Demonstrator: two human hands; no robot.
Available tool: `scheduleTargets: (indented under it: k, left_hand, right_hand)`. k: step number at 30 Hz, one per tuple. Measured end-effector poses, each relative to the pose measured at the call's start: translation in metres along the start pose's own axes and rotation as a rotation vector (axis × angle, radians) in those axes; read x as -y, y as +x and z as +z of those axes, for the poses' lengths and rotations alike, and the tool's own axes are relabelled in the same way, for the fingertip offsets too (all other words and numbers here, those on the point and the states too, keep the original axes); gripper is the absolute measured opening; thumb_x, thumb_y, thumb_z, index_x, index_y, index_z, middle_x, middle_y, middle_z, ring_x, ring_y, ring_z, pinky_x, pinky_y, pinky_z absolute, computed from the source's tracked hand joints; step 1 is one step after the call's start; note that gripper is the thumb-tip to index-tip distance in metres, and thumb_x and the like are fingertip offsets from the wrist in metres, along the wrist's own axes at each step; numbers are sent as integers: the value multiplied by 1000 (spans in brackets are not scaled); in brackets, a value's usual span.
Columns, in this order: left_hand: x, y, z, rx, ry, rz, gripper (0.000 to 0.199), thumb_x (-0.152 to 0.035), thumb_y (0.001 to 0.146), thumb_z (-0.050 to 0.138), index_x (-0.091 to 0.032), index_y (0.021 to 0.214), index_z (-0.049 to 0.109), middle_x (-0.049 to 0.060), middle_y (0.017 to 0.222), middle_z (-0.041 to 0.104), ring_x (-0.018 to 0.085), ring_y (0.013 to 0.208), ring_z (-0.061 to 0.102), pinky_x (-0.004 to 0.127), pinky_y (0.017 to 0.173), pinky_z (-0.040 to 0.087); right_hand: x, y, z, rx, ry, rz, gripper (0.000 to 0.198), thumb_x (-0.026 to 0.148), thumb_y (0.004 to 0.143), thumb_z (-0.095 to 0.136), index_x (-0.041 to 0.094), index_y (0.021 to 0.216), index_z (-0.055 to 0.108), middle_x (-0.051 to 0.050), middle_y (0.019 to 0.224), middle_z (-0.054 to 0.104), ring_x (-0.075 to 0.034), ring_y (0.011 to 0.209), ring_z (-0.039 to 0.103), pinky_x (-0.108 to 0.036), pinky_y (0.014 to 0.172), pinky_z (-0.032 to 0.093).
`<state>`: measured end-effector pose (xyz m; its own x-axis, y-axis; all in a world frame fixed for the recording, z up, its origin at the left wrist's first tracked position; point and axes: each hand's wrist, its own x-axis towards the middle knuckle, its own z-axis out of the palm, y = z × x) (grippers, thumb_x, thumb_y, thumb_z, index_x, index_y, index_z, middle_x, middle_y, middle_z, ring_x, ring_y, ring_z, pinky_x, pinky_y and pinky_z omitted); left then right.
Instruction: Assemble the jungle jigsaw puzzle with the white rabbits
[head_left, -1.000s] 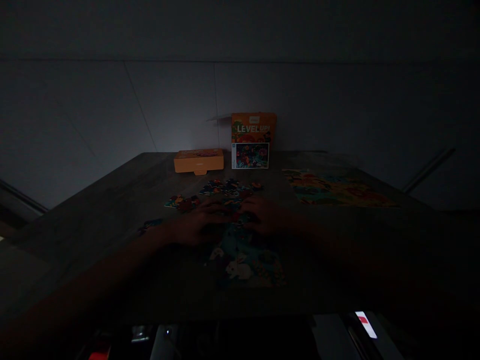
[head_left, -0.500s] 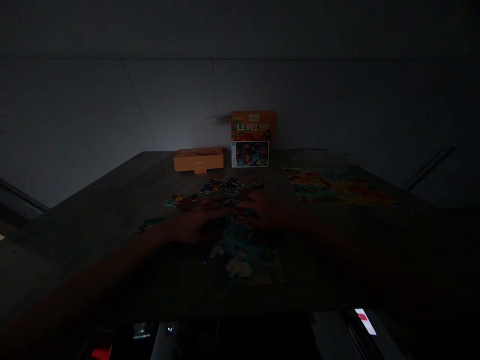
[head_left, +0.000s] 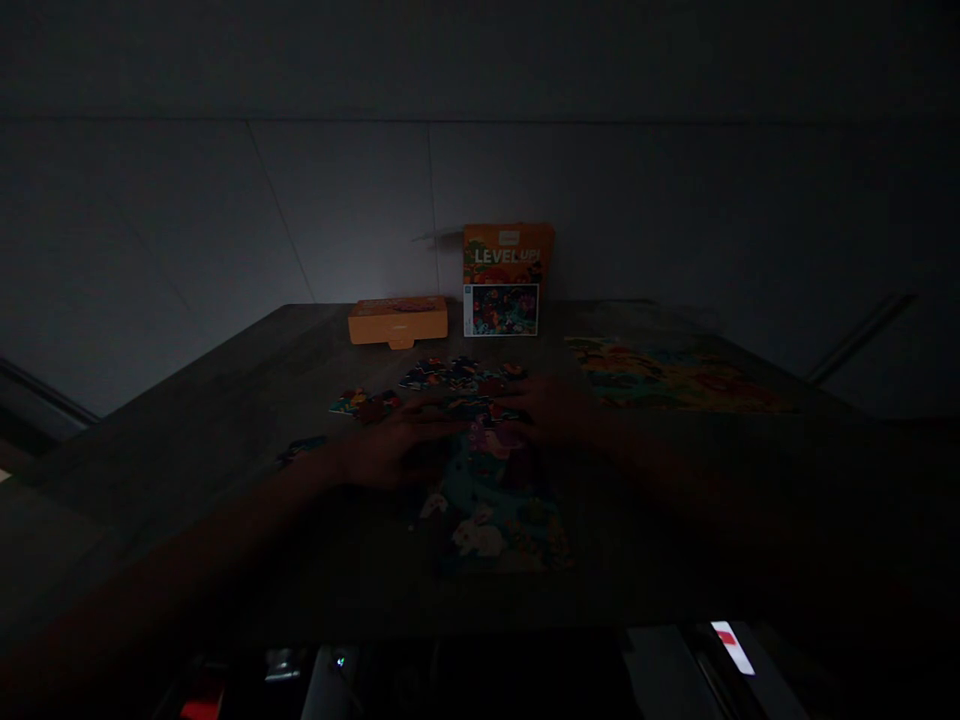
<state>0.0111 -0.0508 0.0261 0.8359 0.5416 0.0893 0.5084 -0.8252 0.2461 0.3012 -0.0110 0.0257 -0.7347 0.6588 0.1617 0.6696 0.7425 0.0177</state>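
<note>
In dim light, a partly joined jigsaw puzzle [head_left: 480, 490] with a white rabbit and teal ground lies before me on the table. My left hand [head_left: 386, 450] rests at its left edge, fingers stretched out towards the middle. My right hand [head_left: 551, 410] is over the upper right edge, its fingers apart as far as the darkness shows; I make out nothing in it. Between the hands a pinkish-purple part of the puzzle [head_left: 495, 440] shows. Loose puzzle pieces [head_left: 461, 373] lie just beyond, with another small group [head_left: 364, 403] to the left.
An orange "LEVEL UP" box [head_left: 508, 262] stands against the wall with a small picture card [head_left: 501, 310] before it. Left of it lies a flat orange box [head_left: 399, 322]. A colourful picture sheet [head_left: 675, 375] lies at the right. More dark pieces [head_left: 301, 450] sit beyond my left forearm.
My right hand has drawn back to the right, uncovering the pinkish-purple part of the puzzle. My left hand has hardly moved.
</note>
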Motion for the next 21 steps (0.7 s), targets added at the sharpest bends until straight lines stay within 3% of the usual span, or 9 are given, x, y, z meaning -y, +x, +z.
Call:
scheduleTargets:
  k: [2, 4, 8, 10, 12, 16, 18, 21]
  left_hand:
    - [2, 1, 1, -14, 27, -14, 62, -37, 87, 62, -28, 146, 42, 5, 149, 46, 31, 143, 27, 51, 117, 23]
    - [7, 1, 2, -68, 77, -118, 55, -44, 89, 58, -28, 140, 50, 6, 146, 49, 34, 140, 31, 55, 114, 25]
    - [31, -2, 5, -219, 225, -553, 52, -50, 90, 49, -26, 135, 56, 9, 147, 48, 43, 135, 32, 65, 103, 31]
    - [44, -4, 5, -198, 267, -680, 54, -51, 90, 47, -28, 137, 54, 7, 151, 43, 46, 135, 29, 66, 101, 31]
    - [55, -5, 5, -140, 275, -713, 54, -55, 89, 46, -32, 138, 54, 4, 155, 37, 47, 137, 25, 67, 101, 29]
    - [64, -4, 5, -83, 227, -714, 53, -60, 90, 41, -37, 136, 53, 1, 154, 40, 46, 139, 21, 68, 103, 23]
    - [65, -3, 4, -95, 222, -732, 51, -60, 90, 42, -36, 133, 55, 0, 150, 46, 45, 139, 22, 67, 104, 23]
    - [66, -4, 2, -109, 233, -752, 48, -60, 89, 44, -33, 126, 60, 0, 145, 52, 45, 138, 24, 67, 103, 24]
  right_hand:
    - [0, 1, 1, -10, 13, -28, 39, 43, 92, 55, 22, 122, 68, -13, 132, 61, -31, 119, 56, -45, 101, 40]
    - [0, 1, 2, -53, 29, -38, 40, 44, 92, 55, 21, 121, 68, -13, 136, 58, -33, 127, 50, -48, 105, 36]
    - [2, 3, 7, -204, 96, 15, 41, 41, 92, 55, 20, 126, 65, -14, 130, 62, -30, 126, 51, -46, 105, 37]
    - [1, 8, 10, -243, 138, 59, 35, 37, 93, 54, 22, 121, 68, -11, 122, 67, -26, 117, 57, -41, 102, 40]
    - [-3, 18, 11, -242, 149, 154, 31, 35, 92, 55, 21, 115, 72, -10, 114, 70, -25, 110, 60, -38, 98, 42]
    - [-24, 53, 6, -77, 112, 359, 46, 52, 83, 63, 16, 111, 72, -12, 110, 71, -27, 99, 64, -31, 81, 46]
    - [-35, 75, 1, 91, 100, 389, 57, 60, 76, 67, 12, 108, 71, -13, 106, 71, -25, 90, 65, -29, 71, 45]
    - [-45, 103, -6, 312, 60, 355, 63, 58, 68, 74, 9, 108, 70, -14, 106, 71, -24, 85, 65, -27, 64, 43]
